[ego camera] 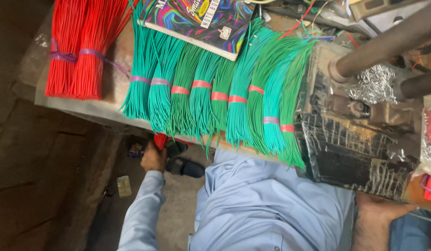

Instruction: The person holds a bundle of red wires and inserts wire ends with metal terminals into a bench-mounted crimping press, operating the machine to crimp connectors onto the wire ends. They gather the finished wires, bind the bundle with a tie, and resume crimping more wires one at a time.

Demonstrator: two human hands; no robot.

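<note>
Blue shirt (266,204); left hand (153,158) gripping red wire bundle (160,140).

The left hand (153,157) grips a red bundle (160,139) mostly hidden beneath the bench's (85,108) front edge; the right hand (378,223) is cut off below.

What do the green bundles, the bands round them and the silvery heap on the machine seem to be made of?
Green bundles: probably plastic-coated wire; thin, smooth, evenly coloured strands that bend in curves. Bands: likely tape or elastic; flat pink and purple strips pulled tight. Silvery heap: apparently metal; small bright pieces that glint. The left hand grips a red bundle of similar strands.
</note>
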